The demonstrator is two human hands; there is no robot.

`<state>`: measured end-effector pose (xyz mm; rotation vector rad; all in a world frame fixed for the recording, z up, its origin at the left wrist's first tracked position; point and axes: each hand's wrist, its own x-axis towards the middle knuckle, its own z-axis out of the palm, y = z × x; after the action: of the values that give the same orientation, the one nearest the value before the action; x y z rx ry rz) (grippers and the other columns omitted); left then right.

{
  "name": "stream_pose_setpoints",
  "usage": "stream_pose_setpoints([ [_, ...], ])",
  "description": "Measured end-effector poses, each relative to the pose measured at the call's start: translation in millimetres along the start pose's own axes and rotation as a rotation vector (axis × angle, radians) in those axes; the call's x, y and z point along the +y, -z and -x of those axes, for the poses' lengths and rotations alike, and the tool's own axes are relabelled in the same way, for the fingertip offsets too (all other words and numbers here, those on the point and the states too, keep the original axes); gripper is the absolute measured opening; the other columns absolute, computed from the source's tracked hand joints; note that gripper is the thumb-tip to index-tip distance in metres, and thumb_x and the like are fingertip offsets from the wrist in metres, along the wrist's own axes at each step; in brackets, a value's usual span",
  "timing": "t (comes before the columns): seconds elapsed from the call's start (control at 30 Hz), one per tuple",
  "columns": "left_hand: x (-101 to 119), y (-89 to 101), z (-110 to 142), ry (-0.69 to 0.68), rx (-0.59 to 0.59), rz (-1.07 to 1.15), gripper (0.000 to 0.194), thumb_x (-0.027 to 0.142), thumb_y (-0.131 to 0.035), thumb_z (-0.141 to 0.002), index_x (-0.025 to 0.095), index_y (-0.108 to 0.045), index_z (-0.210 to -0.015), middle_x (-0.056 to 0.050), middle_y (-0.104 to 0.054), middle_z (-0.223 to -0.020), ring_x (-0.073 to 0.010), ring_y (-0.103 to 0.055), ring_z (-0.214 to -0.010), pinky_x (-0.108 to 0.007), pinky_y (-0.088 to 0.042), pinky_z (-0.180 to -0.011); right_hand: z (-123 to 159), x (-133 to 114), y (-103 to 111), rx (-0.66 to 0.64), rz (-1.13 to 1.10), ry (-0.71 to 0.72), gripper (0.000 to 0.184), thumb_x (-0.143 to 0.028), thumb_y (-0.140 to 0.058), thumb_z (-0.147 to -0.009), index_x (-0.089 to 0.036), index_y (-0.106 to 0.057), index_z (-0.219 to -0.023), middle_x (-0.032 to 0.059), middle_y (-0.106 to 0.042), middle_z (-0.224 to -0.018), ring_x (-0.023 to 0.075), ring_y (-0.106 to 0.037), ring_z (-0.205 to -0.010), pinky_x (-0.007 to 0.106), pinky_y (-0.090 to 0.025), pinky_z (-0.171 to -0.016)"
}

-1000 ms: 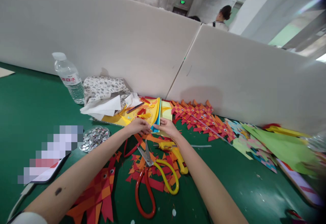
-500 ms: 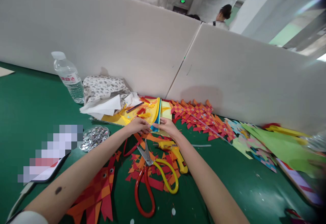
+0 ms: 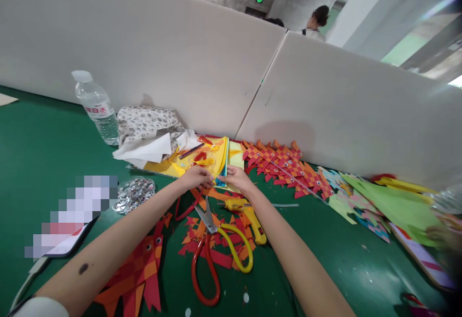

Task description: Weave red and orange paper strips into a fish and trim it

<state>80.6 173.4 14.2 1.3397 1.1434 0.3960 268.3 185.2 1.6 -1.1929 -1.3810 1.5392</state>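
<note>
A stack of coloured paper (image 3: pixel 223 160), yellow on top with blue and pale green sheets showing at its right edge, lies against the partition. My left hand (image 3: pixel 198 177) is closed in a pinch at the near right corner of the sheets. From the other side, my right hand (image 3: pixel 235 178) has its thumb and fingers closed on the blue edge. The fingertips partly hide how many sheets are held. Just below my hands lie scissors (image 3: pixel 210 223) with one red and one yellow handle, blades apart. A yellow glue gun (image 3: pixel 254 218) rests beside my right forearm.
Orange-red woven paper fish (image 3: pixel 277 163) are piled at right, another (image 3: pixel 144 259) under my left forearm. Paper scraps (image 3: pixel 195 240) surround the scissors. Left are a water bottle (image 3: pixel 97 110), a patterned pouch (image 3: pixel 144 124), googly eyes (image 3: pixel 135 194). A co-worker's blurred hand (image 3: pixel 442 235) touches green paper (image 3: pixel 393 206).
My hands stay at the paper's corner with only slight finger movement. The co-worker's hand at the far right shows more clearly over the green paper, which has shifted a little.
</note>
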Motion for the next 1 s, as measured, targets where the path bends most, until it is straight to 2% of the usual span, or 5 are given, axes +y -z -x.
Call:
stream_pose_setpoints([
  [0.33, 0.2, 0.4, 3.1, -0.014, 0.010, -0.042, 0.032, 0.031, -0.053, -0.087, 0.015, -0.053, -0.115, -0.009, -0.057, -0.114, -0.0205, -0.059, -0.095, -0.041, -0.051, -0.079, 2.2, -7.1, -0.9, 0.009, 0.036, -0.073, 0.042, -0.026, -0.083, -0.055, -0.014, -0.065, -0.092, 0.0037, -0.071, -0.082, 0.0193, -0.067, -0.074, 0.032, -0.054, -0.072],
  [0.5, -1.5, -0.5, 6.3, -0.053, 0.072, -0.184, 0.032, 0.031, -0.053, -0.087, 0.015, -0.053, -0.115, -0.009, -0.057, -0.114, -0.0205, -0.059, -0.095, -0.041, -0.051, -0.079, -7.6, 1.4, -0.7, 0.086, 0.108, -0.131, 0.028, -0.030, -0.056, -0.088, -0.014, -0.055, -0.111, 0.0068, -0.061, -0.106, 0.0175, -0.062, -0.088, 0.037, -0.053, -0.075],
  [0.6, 5.7, -7.4, 10.0, -0.090, 0.171, -0.351, 0.030, 0.033, -0.052, -0.088, 0.016, -0.055, -0.112, -0.008, -0.059, -0.111, -0.0204, -0.059, -0.094, -0.041, -0.050, -0.080, -19.0, 5.5, -3.1, 0.182, 0.187, -0.157, 0.031, -0.030, -0.054, -0.089, -0.016, -0.051, -0.117, 0.0079, -0.056, -0.115, 0.0197, -0.059, -0.095, 0.040, -0.051, -0.079],
  [0.77, 22.6, -29.5, 11.8, -0.132, 0.386, -0.658, 0.038, 0.042, -0.054, -0.084, 0.013, -0.058, -0.107, -0.016, -0.060, -0.107, -0.0314, -0.053, -0.105, -0.049, -0.040, -0.090, -30.8, 5.5, -7.2, 0.256, 0.329, -0.160, 0.030, -0.031, -0.054, -0.089, -0.016, -0.054, -0.115, 0.0075, -0.056, -0.117, 0.0205, -0.058, -0.097, 0.039, -0.051, -0.080],
  [1.0, 25.3, -38.4, 7.6, -0.109, 0.458, -0.881, 0.032, 0.031, -0.054, -0.087, 0.015, -0.053, -0.116, -0.009, -0.056, -0.116, -0.0215, -0.058, -0.097, -0.042, -0.050, -0.081, -25.6, -13.0, -15.6, 0.298, 0.487, -0.120, 0.026, -0.030, -0.053, -0.089, -0.019, -0.055, -0.113, 0.0068, -0.056, -0.117, 0.0199, -0.058, -0.099, 0.038, -0.050, -0.082],
])
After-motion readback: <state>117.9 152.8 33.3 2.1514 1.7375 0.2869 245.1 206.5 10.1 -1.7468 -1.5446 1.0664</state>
